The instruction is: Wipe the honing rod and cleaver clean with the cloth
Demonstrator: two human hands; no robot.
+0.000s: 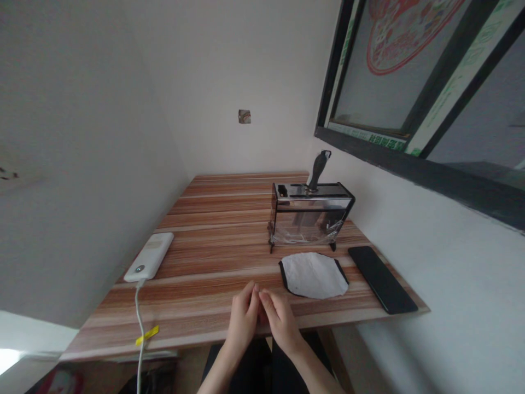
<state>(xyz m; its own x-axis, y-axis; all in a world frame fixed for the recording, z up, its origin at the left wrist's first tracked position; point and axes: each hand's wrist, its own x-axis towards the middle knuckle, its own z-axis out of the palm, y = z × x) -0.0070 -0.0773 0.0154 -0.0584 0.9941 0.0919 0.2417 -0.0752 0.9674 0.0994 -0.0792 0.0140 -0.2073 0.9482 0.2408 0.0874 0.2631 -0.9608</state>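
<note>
At the front edge of the counter [213,241], left grip [243,312] and right grip [281,318] meet, fingers curled; whether they hold something, I cannot tell. The mask [314,275] lies rightward, nearer the right one, long axis roughly along this edge

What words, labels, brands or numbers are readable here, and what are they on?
None readable.
Green print on white strips along the window frame: too blurred.
Red design on the window glass: no legible words.
Pale label on the white device: too faint.
Yellow tag: nothing legible.
</note>
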